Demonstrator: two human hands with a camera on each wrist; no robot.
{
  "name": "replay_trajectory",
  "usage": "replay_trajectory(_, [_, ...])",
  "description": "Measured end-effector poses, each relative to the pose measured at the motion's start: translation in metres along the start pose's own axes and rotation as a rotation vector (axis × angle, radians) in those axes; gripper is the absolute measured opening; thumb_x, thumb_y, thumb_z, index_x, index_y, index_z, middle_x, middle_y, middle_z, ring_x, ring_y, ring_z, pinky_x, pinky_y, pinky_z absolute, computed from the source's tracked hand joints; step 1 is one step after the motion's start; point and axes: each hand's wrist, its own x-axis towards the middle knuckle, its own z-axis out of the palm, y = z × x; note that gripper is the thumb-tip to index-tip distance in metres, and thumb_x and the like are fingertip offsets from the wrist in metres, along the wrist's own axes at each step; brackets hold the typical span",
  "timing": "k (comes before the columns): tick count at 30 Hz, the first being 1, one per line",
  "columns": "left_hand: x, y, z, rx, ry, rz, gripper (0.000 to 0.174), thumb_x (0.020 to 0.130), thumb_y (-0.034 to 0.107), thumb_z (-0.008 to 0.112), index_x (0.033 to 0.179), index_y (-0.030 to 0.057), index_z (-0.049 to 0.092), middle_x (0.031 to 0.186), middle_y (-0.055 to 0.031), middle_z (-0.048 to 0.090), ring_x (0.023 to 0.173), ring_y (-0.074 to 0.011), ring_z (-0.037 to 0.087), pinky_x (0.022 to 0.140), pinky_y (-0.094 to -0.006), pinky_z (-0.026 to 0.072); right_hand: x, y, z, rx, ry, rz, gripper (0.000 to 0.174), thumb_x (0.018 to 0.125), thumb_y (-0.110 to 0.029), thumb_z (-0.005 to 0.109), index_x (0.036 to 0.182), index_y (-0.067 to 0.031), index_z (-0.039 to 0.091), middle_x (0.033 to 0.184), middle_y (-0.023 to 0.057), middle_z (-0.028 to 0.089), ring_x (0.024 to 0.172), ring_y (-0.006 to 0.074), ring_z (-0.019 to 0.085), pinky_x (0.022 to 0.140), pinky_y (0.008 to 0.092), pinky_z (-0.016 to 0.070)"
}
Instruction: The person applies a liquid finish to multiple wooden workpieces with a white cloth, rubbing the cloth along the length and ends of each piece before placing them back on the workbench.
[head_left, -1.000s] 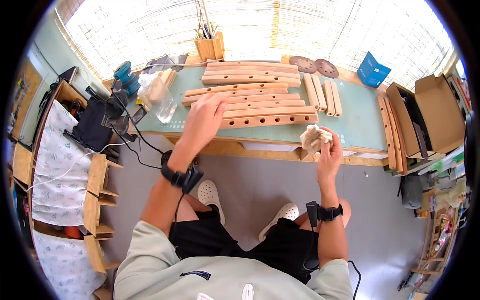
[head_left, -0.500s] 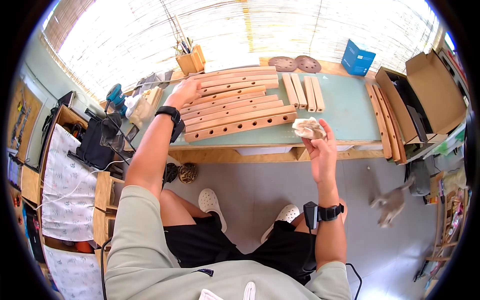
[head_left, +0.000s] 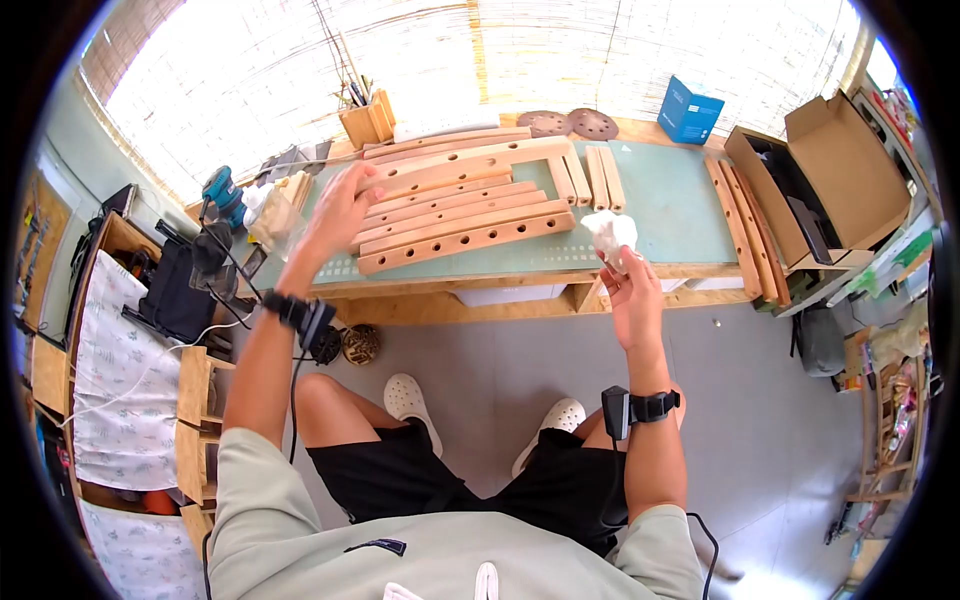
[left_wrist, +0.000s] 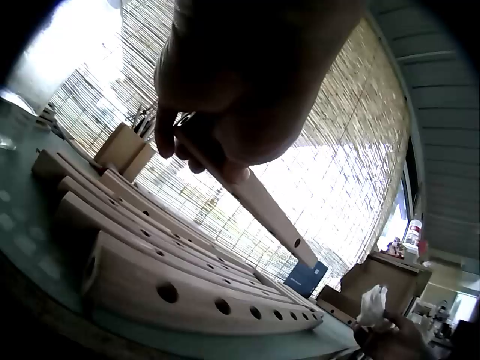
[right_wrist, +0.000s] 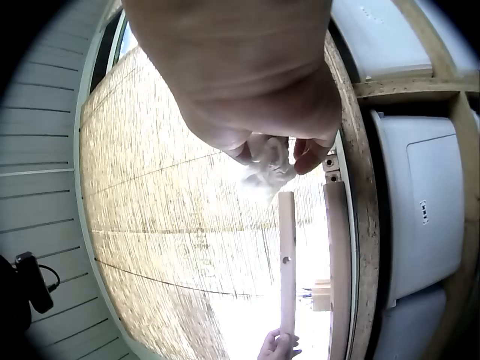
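Note:
My left hand (head_left: 338, 215) grips the left end of a wooden bar with drilled holes (head_left: 465, 165). In the left wrist view this bar (left_wrist: 266, 210) slants through the air above the others. My right hand (head_left: 634, 295) pinches a crumpled white cloth (head_left: 608, 233) near the bench's front edge, apart from the bar. Between the fingertips in the right wrist view the cloth (right_wrist: 268, 161) shows bunched up, close to the raised bar's far end. Several similar bars lie side by side below, the nearest drilled bar (head_left: 465, 240) along the front.
Short wooden pieces (head_left: 604, 180) lie right of the bars on the green mat (head_left: 680, 220). Farther right are long strips (head_left: 740, 230) and an open cardboard box (head_left: 850, 180). A blue sander (head_left: 224, 195), a plastic bottle (head_left: 275, 222) and a pen holder (head_left: 368, 122) stand left and behind.
My left hand reached to the back bars' left end, took one and lifted it toward me. The cloth in my right hand has turned upward. A small animal crossed the floor at right.

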Motion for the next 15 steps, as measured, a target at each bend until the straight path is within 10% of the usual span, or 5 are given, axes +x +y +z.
replay_trajectory(11, [-0.123, 0.077, 0.069, -0.108, 0.033, 0.187, 0.033, 0.093, 0.019, 0.073, 0.119, 0.0028, 0.062, 0.109, -0.0154, 0.065, 0.109, -0.0351, 0.061, 0.094, -0.0419, 0.0496, 0.000, -0.013, -0.043, 0.207, 0.168, -0.027, 0.028, 0.095, -0.012, 0.069, 0.120, -0.0051, 0.059, 0.112, 0.0070, 0.065, 0.101, 0.0190, 0.064, 0.083, 0.0313, 0.0525])
replay_trajectory(15, [-0.127, 0.071, 0.081, -0.348, 0.035, 0.187, 0.031, 0.090, 0.011, 0.075, 0.117, 0.0016, 0.063, 0.103, -0.0133, 0.064, 0.104, -0.0328, 0.063, 0.090, -0.0398, 0.0508, 0.009, -0.017, -0.032, -0.252, 0.234, -0.383, 0.015, 0.100, -0.005, 0.061, 0.113, -0.0006, 0.056, 0.118, 0.0082, 0.066, 0.092, 0.0135, 0.063, 0.085, 0.0287, 0.0550])
